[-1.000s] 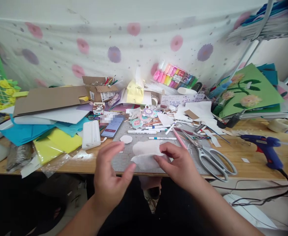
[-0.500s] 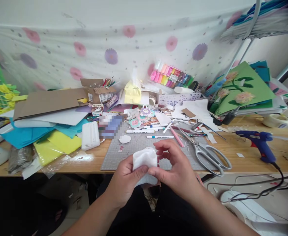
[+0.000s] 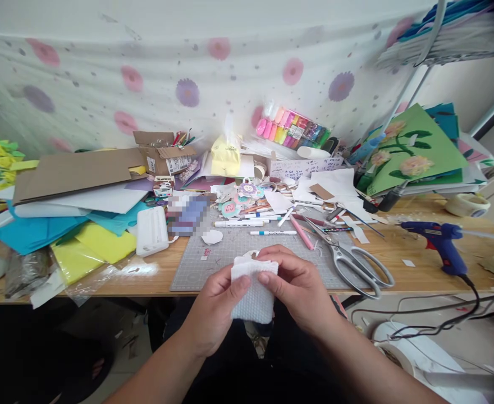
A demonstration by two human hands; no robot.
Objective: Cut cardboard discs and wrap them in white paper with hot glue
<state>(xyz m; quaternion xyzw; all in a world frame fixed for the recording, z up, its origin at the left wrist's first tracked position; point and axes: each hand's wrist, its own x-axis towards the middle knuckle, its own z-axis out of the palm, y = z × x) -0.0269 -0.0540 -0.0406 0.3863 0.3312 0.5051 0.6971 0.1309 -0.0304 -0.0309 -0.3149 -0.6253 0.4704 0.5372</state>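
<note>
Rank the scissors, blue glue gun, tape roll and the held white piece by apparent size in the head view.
1. scissors, clearly largest.
2. blue glue gun and white piece look about alike; the piece sits nearer the camera, so no ranking between them.
3. tape roll, smallest.

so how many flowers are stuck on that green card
3 flowers on the green card: top flower, lower left flower, lower right flower. The card's bottom edge sits behind clutter, so more may be hidden.
</note>
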